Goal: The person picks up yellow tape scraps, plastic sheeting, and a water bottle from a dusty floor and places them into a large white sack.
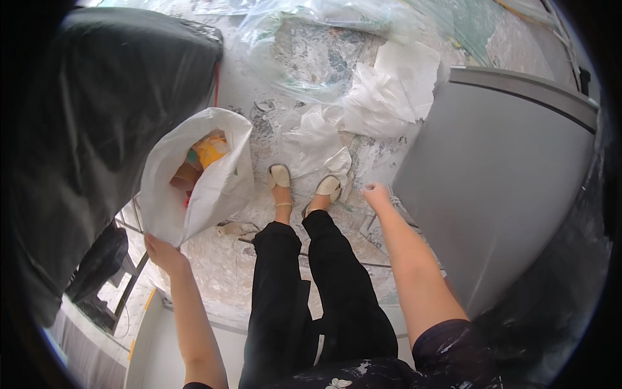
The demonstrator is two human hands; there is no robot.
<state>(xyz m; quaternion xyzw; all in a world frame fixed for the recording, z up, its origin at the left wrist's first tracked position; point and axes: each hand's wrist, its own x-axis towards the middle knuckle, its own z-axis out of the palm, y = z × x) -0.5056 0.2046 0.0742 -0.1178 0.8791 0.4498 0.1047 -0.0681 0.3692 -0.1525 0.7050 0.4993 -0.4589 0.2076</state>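
My left hand (164, 254) grips the near rim of a white woven sack (221, 197) at the left. The sack's mouth gapes, and crumpled orange, yellow, brown and red scraps (210, 150) show inside it. My right hand (376, 195) hangs with curled fingers in front of me, near the left edge of a large grey panel-sided object (495, 175). Whether anything small is within its fingers cannot be made out. Crumpled white sheeting (376, 104) lies on the floor beyond my feet.
A black-covered bulky object (116, 92) stands close along the left. Clear plastic film (262, 53) lies loose on the stained floor ahead. A thin rod or cord crosses the floor by my legs. A low white surface (170, 340) is beneath me at the lower left.
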